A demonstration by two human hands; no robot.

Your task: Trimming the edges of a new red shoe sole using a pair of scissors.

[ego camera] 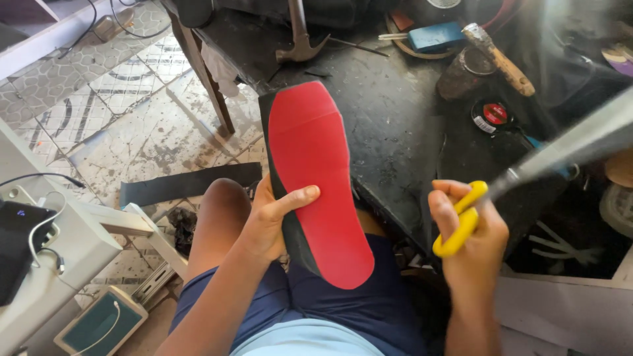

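Note:
My left hand (273, 221) grips a shoe insole (313, 178), red on its face with a black layer showing along its left edge; my thumb lies across the red face. The insole stands upright over my lap, its toe end pointing away from me. My right hand (471, 247) holds scissors with yellow handles (460, 221); their metal blades (573, 142) point up to the right, blurred, apart from the insole.
A dark, worn workbench (389, 125) stands ahead with a hammer (302, 43), a wooden-handled tool (499, 59), a blue block (435, 36) and a small round tin (493, 115). A black strip (188, 184) lies on the tiled floor. A white machine table (59, 244) is at left.

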